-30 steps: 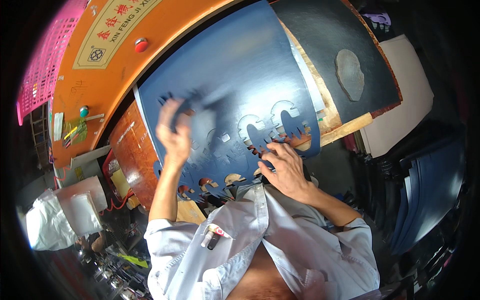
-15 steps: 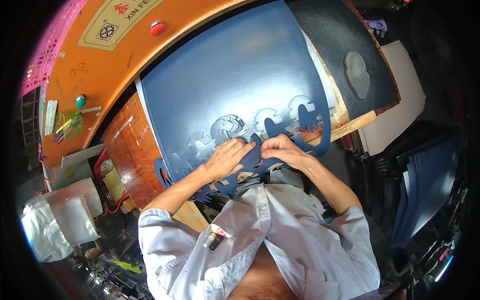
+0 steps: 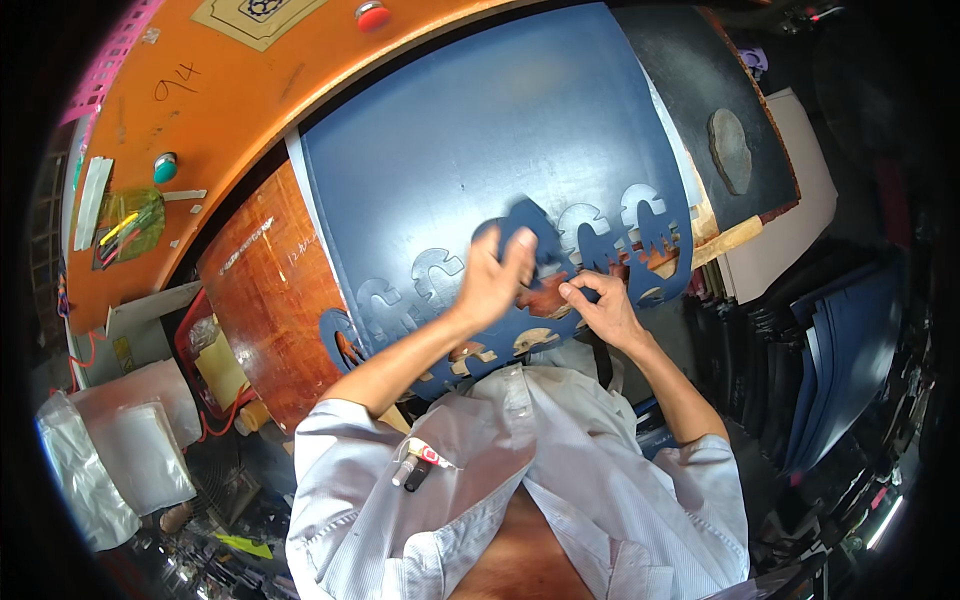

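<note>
A large, smooth dark blue sheet (image 3: 430, 130), which looks like leather, lies across the work surface. Curved C-shaped openings run along its near part. Over these cut-outs, my left hand (image 3: 490, 278) is raised and smeared by motion, with its fingers closed on a dark blue cut piece (image 3: 535, 226). My right hand (image 3: 610, 310) is at the sheet's near edge, to the right of the left hand. Its thumb and fingers are pinched together around a small dark blue bit that I cannot make out.
An orange machine panel (image 3: 230, 90) with a red button (image 3: 372, 15) and a green button (image 3: 165, 167) rises at the far left. A dark board (image 3: 670, 100) bearing a flat stone-like slab (image 3: 730, 150) adjoins the sheet. Blue sheets (image 3: 845, 350) hang at right.
My hands were together at the cut-outs. The left has lifted away with the blue piece, and the right has stayed near the edge. The whole view has shifted slightly.
</note>
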The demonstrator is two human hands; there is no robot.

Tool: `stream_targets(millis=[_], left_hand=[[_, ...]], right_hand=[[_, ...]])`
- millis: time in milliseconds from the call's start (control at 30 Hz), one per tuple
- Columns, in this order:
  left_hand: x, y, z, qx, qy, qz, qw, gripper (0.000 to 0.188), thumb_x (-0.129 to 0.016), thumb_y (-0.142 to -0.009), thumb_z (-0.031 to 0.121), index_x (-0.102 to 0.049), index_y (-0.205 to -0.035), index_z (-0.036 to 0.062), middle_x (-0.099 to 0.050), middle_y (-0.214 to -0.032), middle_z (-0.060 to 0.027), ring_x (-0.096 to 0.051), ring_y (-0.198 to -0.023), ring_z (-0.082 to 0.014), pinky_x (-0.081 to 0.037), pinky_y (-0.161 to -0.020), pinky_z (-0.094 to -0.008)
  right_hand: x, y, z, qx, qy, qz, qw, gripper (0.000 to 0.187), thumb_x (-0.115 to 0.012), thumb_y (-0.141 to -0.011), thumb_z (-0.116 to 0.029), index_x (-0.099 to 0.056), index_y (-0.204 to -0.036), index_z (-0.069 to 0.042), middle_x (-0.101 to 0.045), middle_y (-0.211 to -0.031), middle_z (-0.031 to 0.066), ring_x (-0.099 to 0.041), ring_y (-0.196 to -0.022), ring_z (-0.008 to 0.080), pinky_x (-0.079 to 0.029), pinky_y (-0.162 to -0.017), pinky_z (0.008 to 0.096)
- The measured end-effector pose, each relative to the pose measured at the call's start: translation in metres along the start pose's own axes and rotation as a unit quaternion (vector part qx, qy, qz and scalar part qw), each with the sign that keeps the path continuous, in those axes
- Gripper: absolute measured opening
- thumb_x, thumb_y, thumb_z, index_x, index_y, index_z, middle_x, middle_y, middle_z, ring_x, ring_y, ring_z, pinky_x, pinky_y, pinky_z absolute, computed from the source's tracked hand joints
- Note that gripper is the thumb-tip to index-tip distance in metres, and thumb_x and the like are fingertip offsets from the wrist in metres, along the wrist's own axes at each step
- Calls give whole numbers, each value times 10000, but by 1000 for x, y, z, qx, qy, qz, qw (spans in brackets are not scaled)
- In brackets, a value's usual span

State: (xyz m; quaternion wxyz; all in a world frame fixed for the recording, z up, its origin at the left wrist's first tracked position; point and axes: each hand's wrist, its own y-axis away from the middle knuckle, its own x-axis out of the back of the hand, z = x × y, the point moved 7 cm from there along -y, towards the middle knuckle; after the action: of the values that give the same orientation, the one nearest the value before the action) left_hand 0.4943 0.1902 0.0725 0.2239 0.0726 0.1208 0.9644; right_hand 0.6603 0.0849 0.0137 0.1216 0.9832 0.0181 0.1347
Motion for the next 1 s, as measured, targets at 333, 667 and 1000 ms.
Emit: stream_targets(millis=[333, 667, 1000], left_hand=[[183, -26, 89, -222, 21, 206, 953, 369, -627, -1076, 389, -630, -918, 55, -629, -786, -24, -544, -625, -109, -438, -579, -270], [78, 70, -13, -360, -411, -118, 829, 674, -770, -689, -12, -656, -1351, 45, -681, -981, -96, -659, -945, -246, -510, -822, -386], [65, 74, -31, -318, -411, -157, 840, 649, -822, -858, 340, -592, -1345, -23, -644, -969, -134, -643, -900, -295, -524, -800, -397]], right_hand=[[-3, 18, -47, 75, 238, 112, 962, 155, -761, -930, -132, -735, -889, 14, -728, -932, 143, -691, -816, 282, -536, -741, 394], [-98, -20, -21, -147, -42, -259, 954, 181, -831, -853, -125, -787, -915, 39, -792, -982, 136, -708, -876, 164, -547, -788, 302], [-99, -23, -16, -138, -276, -223, 925, 151, -710, -957, -104, -757, -893, 25, -759, -886, 57, -676, -837, 109, -531, -804, 281]])
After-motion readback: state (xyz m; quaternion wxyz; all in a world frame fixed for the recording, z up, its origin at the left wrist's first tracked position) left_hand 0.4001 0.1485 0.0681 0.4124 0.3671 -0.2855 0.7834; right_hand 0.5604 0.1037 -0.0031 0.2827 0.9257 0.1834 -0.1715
